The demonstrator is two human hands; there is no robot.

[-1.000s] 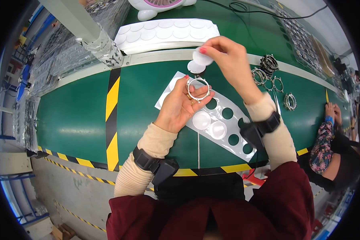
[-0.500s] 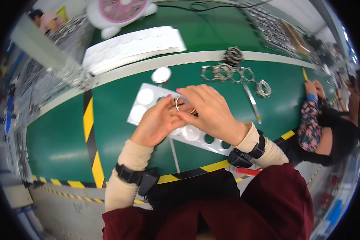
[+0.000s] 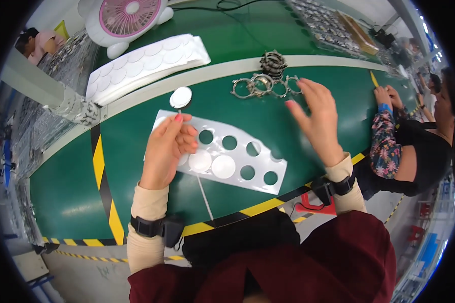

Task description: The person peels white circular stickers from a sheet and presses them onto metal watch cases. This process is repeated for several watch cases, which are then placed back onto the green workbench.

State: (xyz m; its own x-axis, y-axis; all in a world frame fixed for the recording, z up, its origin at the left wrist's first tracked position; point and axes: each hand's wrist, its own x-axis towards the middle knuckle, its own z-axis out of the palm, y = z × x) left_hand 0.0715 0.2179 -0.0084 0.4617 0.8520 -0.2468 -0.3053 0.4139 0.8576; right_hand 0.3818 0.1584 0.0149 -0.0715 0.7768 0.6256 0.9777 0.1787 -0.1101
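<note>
My left hand (image 3: 163, 149) is over the left end of a clear plastic sheet (image 3: 260, 181), its fingers curled and thumb and forefinger close together. What they hold, if anything, I cannot make out. The sheet carries round white discs (image 3: 223, 166) and several round holes. My right hand (image 3: 316, 118) is raised to the right, thumb and fingers apart, and nothing shows between them. Its fingertips are nearest a row of metal watch-case-like rings (image 3: 263, 85), with a dark stack of similar rings (image 3: 273, 64) behind. A small white round pile (image 3: 180, 97) stands just beyond my left fingertips.
White sheets of discs (image 3: 146, 63) lie at the back left, below a white and pink fan (image 3: 129, 17). A thin pale strip (image 3: 205, 197) lies on the green table near its striped front edge. A co-worker in a flowered sleeve (image 3: 384, 144) works at the right.
My hands, together around a thin ring before, have parted. The right moved to the metal rings; the left drew back left. The plastic sheet shows more fully, and the view has shifted slightly.
</note>
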